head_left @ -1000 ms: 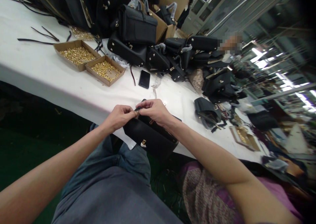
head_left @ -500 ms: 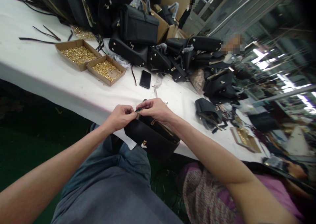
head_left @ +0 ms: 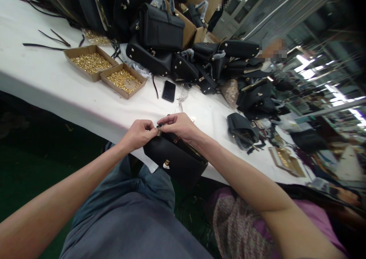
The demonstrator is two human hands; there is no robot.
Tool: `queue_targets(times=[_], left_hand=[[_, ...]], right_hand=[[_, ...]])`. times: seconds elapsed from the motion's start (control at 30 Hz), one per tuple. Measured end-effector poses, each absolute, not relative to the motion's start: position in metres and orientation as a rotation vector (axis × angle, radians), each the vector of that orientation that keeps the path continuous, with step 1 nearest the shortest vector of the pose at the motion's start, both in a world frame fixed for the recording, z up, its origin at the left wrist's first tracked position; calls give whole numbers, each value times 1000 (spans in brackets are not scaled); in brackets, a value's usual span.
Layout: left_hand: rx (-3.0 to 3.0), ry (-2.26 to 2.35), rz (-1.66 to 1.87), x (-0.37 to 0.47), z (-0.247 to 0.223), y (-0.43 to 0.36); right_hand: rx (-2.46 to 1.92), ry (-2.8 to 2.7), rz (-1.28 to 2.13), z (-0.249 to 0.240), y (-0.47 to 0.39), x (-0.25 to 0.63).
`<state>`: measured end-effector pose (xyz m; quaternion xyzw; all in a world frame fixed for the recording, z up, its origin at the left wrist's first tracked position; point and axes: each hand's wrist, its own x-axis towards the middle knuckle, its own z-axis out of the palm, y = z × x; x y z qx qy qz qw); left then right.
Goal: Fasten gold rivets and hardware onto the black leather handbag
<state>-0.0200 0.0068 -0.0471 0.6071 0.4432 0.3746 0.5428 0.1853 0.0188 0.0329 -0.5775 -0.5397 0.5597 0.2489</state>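
Currently in hand: a black handbag, at the near edge of the white-covered table, its gold-clasped front hanging past that edge.
Left hand: thumb and fingers pinched together at the bag's upper left corner, on a small dark piece; whether this belongs to the bag is unclear.
Right hand: pinching the same piece, fingertips meeting the left ones and hiding its shape; hand and forearm cover part of the bag's top.
Phone: lying flat past the hands, between the near edge and the bag pile, a crumpled clear wrapper just beside it.
Brown strip: between the phone and the trays.
Gold fittings: heaped in two cardboard trays, the larger tray touching the smaller tray, both left of the phone.
Loose straps: on the table's left part, near the larger tray.
Bag pile: black bags, some handles wrapped, crowding the far side and blocking the far edge from sight.
Lone black bag: well right of the hands, with a third tray further along near the near edge.
Neighbour: a person in purple and patterned cloth, close by the right forearm.
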Motion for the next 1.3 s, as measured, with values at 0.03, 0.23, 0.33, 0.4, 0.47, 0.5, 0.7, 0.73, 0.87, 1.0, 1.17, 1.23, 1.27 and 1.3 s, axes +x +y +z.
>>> queue_targets(times=[0.03,0.23,0.33,0.4,0.47,0.5,0.7,0.73,0.87,1.0,1.17,1.23,1.27,1.3], left_hand=[[1421,1050,877,-21,-48,6],[1333,995,843,-27,-49,6],[1309,994,813,-30,-47,7],[1274,960,780,-33,-47,7],[1243,916,766,-36,-49,6],[1235,902,765,-37,-50,6],[1219,883,782,-36,-53,2],[1211,875,776,-37,-52,1],[1210,824,745,-41,-45,2],[1288,818,652,-41,-29,-4],[1550,1061,844,-21,2,-21],[1566,1097,938,-10,15,-21],[1568,1103,976,-5,21,-20],[1574,1104,1005,-1,25,-17]], right_hand=[[-1571,-1479,1532,34,19,185],[-1618,-1530,1514,40,18,181],[-1620,-1554,1503,40,18,179],[-1618,-1585,1492,40,17,177],[-1618,-1636,1463,40,17,176],[-1618,-1668,1445,40,17,175],[-1611,-1727,1444,44,17,176],[-1610,-1725,1449,44,17,176],[-1576,-1759,1458,45,16,181],[-1542,-1819,1409,45,5,187],[-1451,-1886,1077,59,-20,193],[-1417,-1930,909,72,-23,198],[-1394,-1964,826,80,-22,201],[-1370,-2003,752,86,-21,204]])
